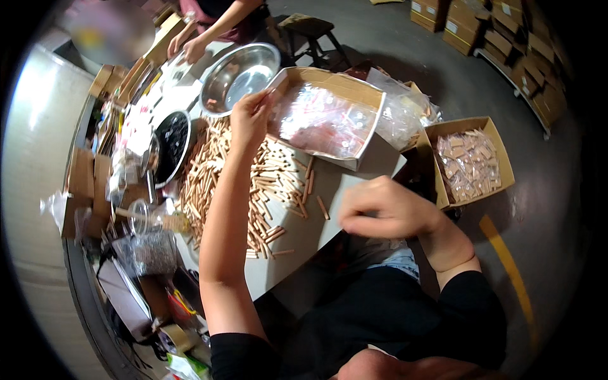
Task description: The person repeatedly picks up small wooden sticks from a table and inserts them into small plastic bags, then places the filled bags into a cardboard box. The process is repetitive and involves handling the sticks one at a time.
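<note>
My left hand (pixel 250 120) reaches out over the table, its fingers pinched at the left edge of a shallow cardboard box (pixel 354 152). Inside that box lie many clear plastic bags (pixel 323 120), some with reddish seals. Closer to my body, my right hand (pixel 386 206) hovers off the table's right edge. Its fingers look curled in and are somewhat blurred; whatever they may hold is hidden. Below the left forearm spreads a big heap of short wooden sticks (pixel 209 168), with a few loose ones toward the right.
A steel bowl (pixel 269 60) and a pot of black pieces (pixel 188 126) stand on the white table (pixel 329 183). Rightward is a carton (pixel 503 158) of bagged wooden pieces. A co-worker's hands (pixel 190 47) are across the table, near a stool (pixel 307 25). Clutter lines the left side.
</note>
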Demonstrator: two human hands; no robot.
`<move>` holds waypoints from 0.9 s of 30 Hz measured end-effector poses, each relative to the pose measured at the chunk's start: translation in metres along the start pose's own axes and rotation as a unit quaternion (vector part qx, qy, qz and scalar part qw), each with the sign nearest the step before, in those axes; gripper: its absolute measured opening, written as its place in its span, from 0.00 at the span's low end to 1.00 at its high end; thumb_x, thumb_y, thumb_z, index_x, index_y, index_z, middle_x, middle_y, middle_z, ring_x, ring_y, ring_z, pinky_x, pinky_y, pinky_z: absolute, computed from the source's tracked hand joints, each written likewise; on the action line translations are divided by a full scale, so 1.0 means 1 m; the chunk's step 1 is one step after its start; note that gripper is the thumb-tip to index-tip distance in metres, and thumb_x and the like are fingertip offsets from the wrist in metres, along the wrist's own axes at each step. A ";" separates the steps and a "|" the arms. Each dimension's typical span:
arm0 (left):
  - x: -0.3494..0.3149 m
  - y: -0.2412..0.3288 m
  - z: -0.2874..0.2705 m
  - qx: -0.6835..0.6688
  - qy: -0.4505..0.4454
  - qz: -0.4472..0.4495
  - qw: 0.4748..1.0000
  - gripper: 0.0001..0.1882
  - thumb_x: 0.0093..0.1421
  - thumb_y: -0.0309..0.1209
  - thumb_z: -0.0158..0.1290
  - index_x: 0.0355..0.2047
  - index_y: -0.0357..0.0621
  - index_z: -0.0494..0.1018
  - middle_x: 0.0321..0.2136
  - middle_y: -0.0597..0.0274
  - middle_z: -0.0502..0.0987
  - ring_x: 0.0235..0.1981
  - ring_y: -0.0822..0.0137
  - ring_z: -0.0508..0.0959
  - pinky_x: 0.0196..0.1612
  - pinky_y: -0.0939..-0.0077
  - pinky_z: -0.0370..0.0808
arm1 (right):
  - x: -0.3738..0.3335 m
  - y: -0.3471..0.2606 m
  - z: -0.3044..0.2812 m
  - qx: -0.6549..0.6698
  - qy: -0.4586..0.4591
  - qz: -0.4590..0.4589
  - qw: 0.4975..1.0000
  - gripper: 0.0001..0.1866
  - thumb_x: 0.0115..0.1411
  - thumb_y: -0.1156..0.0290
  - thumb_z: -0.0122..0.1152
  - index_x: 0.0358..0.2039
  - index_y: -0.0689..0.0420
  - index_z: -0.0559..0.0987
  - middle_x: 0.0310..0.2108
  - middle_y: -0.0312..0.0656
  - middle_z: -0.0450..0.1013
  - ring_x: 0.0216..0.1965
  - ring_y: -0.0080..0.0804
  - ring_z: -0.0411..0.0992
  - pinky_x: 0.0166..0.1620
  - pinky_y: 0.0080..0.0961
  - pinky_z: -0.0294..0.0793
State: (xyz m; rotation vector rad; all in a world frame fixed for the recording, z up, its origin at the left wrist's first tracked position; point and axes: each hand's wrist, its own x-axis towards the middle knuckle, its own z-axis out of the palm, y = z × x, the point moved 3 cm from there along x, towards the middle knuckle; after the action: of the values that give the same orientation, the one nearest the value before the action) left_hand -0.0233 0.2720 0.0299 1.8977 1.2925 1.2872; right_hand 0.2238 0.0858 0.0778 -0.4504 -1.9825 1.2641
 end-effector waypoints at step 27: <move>-0.347 0.066 -0.005 -0.546 -0.106 -0.347 0.755 0.08 0.56 0.20 0.62 0.31 0.38 0.72 0.38 0.54 0.80 0.37 0.71 0.80 0.41 0.77 0.77 | 0.028 0.107 0.058 -0.421 0.037 0.049 0.905 0.12 0.55 0.82 0.53 0.40 0.63 0.77 0.41 0.48 0.72 0.44 0.48 0.72 0.47 0.39 0.74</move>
State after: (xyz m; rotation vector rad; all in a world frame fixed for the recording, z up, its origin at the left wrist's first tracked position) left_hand -0.0342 -0.0689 -0.0609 0.5910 0.6803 0.9809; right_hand 0.1533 0.1154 -0.0204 -0.9981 -2.3888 0.3557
